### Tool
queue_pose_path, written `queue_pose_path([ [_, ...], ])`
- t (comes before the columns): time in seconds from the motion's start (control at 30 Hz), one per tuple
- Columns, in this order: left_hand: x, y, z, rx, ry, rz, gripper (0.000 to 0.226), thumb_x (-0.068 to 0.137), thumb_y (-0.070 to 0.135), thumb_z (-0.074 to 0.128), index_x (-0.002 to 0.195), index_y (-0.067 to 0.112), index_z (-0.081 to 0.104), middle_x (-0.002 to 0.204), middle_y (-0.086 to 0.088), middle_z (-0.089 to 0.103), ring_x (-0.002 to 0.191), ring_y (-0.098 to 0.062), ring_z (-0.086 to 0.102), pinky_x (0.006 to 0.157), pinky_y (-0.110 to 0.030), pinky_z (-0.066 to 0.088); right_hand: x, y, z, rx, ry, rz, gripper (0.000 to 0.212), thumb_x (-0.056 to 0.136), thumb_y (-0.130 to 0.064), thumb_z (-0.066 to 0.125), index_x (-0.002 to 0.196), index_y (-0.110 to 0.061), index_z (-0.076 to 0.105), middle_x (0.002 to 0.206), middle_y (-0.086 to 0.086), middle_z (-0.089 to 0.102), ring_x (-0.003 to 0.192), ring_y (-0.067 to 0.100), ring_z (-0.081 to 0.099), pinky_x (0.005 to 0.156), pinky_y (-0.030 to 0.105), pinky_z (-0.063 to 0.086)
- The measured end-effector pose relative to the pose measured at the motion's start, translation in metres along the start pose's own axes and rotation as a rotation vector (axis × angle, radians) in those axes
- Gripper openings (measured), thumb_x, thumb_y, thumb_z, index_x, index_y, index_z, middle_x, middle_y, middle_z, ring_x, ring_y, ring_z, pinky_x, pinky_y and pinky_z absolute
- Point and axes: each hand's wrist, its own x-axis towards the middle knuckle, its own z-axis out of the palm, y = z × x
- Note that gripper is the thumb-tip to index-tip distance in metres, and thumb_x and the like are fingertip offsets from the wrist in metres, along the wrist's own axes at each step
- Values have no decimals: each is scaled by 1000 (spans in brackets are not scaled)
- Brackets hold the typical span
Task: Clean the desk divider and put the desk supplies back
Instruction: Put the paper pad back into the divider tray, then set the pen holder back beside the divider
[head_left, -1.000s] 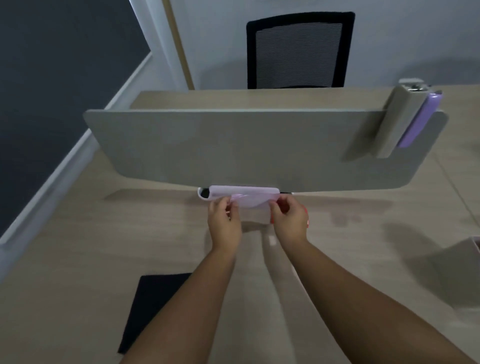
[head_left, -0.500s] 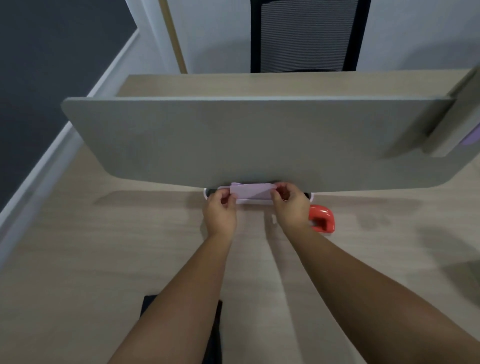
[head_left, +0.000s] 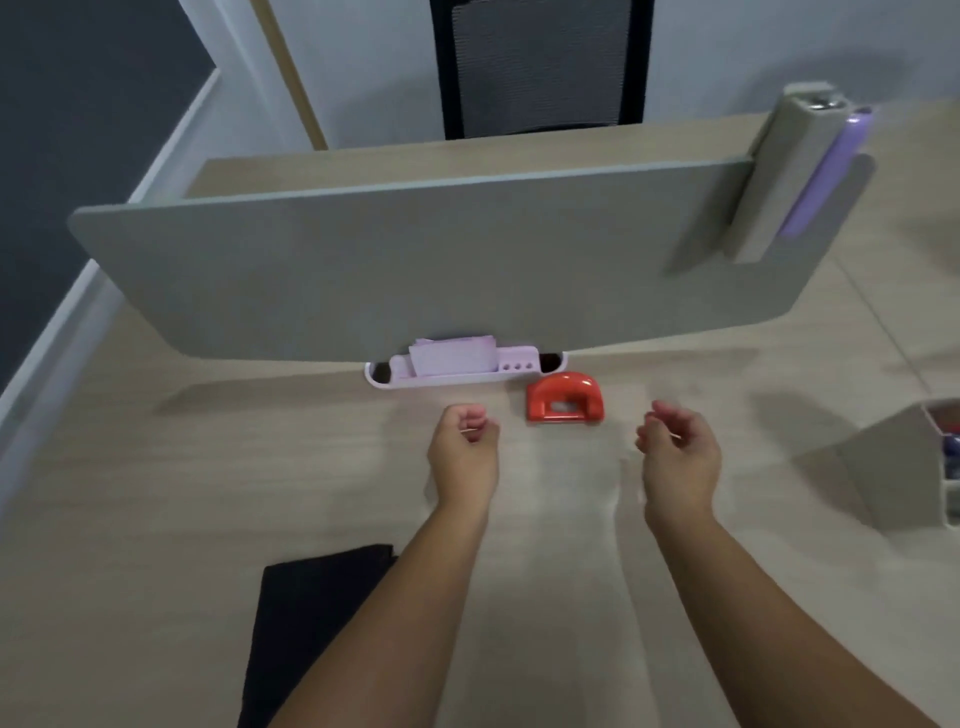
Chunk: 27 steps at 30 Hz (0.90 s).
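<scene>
no readable text, labels or numbers anywhere

You are in an office: a long pale wood-grain desk (head_left: 156, 493) is split by an upright grey felt divider panel (head_left: 415, 260), with a black mesh-backed office chair (head_left: 540, 62) beyond it. A lilac plastic desk organiser (head_left: 457, 364) and a red hole punch (head_left: 565, 400) sit at the panel's foot.

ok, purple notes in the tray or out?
In. The notes stand in the tray under the divider; both hands are off.
</scene>
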Motion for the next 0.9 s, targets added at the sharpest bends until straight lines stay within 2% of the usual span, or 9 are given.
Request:
queue_pose_path([
  [0.07,-35,5,17,42,-119,3,15,82,11,68,81,25,61,77,8,65,68,-8,60,70,-26,52,6,8,-50,56,119,84,18,90,-1,52,93,-16,61,72,0,54,44,-1,52,42,11,42],
  [0.13,-71,13,37,58,-253,5,15,83,8,67,82,22,61,75,6,62,63,-4,56,60,-12,46,11,20,-98,69,203,175,22,89,-1,51,86,-20,60,70,3,53,45,7,49,39,15,39],
  [0.27,-126,20,85,115,-535,4,9,83,5,66,88,12,63,71,4,57,50,6,51,51,-6,41,18,33,-186,23,400,294,25,82,-3,53,103,-13,62,76,6,58,61,18,52,61,28,45],
  [0.47,-182,34,168,213,-796,60,20,80,13,69,98,22,67,83,11,64,59,4,55,74,-30,54,51,11,-267,67,568,260,41,83,-9,54,123,-15,54,109,11,65,88,22,60,90,39,51],
  [0.57,-207,47,202,208,-872,31,34,83,18,66,117,21,65,102,2,69,76,-12,64,88,-40,56,73,-4,-283,73,418,235,38,89,-7,47,124,-15,57,124,7,62,105,21,60,98,37,47],
  [0.63,-221,52,219,222,-898,26,43,86,22,64,129,21,59,113,-10,70,85,-22,67,91,-38,53,85,-17,-286,39,235,267,29,93,-18,47,117,-20,63,123,2,62,111,20,57,100,38,45],
  [0.73,-236,57,236,234,-897,14,52,89,23,59,140,25,47,117,-21,66,107,-36,62,93,-40,50,96,-33,-287,104,-45,310,25,96,-31,45,106,-23,66,110,1,67,102,16,61,86,31,49],
  [0.83,-241,62,241,205,-903,8,53,90,15,53,141,29,45,117,-22,65,107,-38,60,86,-36,51,102,-36,-286,69,-218,250,32,100,-26,39,123,-16,60,106,0,68,100,18,61,75,28,47],
  [0.9,-238,67,235,196,-894,29,52,91,9,49,138,31,50,107,-17,69,84,-23,67,75,-24,45,102,-36,-282,34,-264,226,30,100,-20,41,125,-13,57,103,1,67,95,19,62,72,33,51],
])
